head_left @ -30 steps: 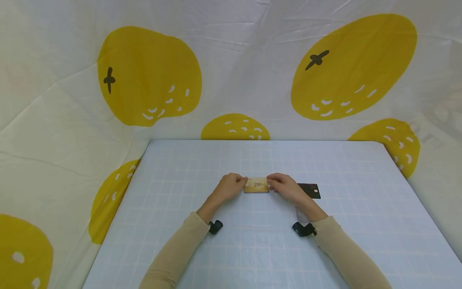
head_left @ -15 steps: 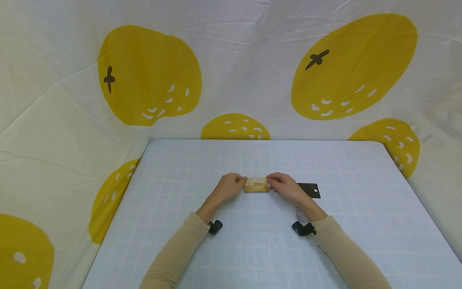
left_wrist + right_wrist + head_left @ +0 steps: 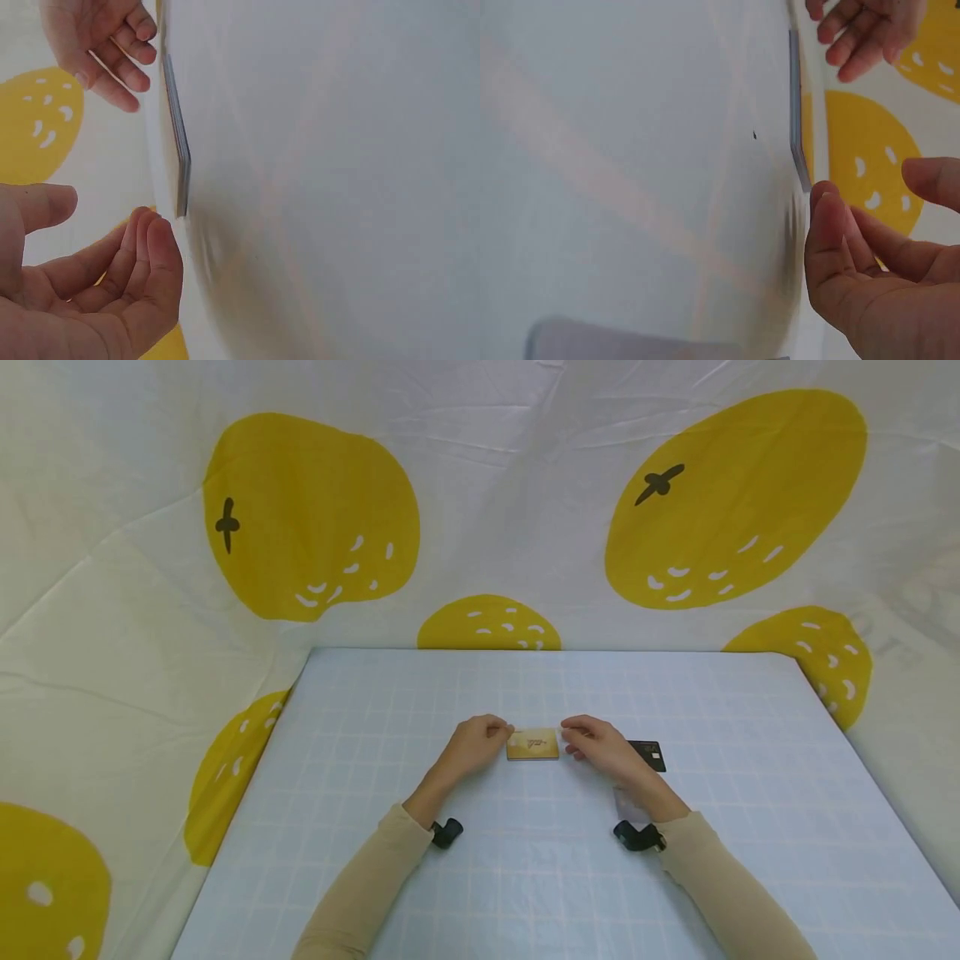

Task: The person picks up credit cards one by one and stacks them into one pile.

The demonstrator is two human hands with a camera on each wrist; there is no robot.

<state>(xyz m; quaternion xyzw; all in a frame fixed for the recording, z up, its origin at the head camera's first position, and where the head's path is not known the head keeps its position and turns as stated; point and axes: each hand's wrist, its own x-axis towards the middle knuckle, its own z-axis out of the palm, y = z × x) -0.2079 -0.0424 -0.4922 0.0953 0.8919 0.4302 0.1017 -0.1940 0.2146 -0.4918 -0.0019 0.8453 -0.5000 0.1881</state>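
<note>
A neat stack of cards (image 3: 532, 744), a gold card on top, lies flat near the middle of the table. My left hand (image 3: 474, 747) is at its left edge; in the left wrist view the thumb stands apart from the bent fingers, which hold nothing. Just off the right edge is my right hand (image 3: 602, 750), its fingers loosely bent and its thumb raised away from them. Both wrist views show the stack edge-on, as several thin layers (image 3: 178, 135). A black card (image 3: 651, 755) lies partly hidden behind the right hand.
A pale, see-through card (image 3: 628, 807) lies under the right wrist, partly covered. Light blue checked cloth covers the table (image 3: 525, 877). A white curtain (image 3: 510, 527) with yellow fruit prints hangs behind and at the sides.
My right hand has drawn slightly right, off the stack's edge. The left hand has shifted slightly left and up at the wrist, while the stack has stayed in place.
</note>
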